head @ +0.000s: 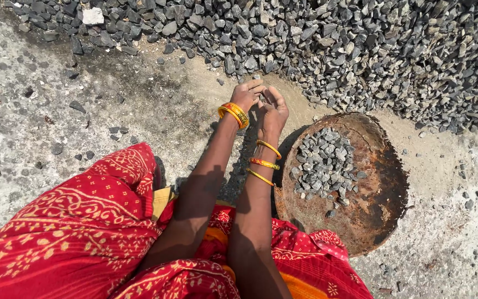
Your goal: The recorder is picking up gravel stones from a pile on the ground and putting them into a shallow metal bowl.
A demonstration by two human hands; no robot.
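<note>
Sunlight falls on rough concrete ground (pixel 40 127) outdoors. Both hands, left hand (pixel 247 94) and right hand (pixel 274 109), press together, cupped at the edge of the grey gravel heap (pixel 360 50). A rusty round pan (pixel 380 188) just beside them holds some gravel.

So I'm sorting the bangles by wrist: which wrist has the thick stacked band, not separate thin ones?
The left hand's wrist: its bangles sit packed together as one broad orange-yellow band. The right hand's three thin bangles are spaced apart along the forearm.

no packages, labels, signs or screens here
</note>
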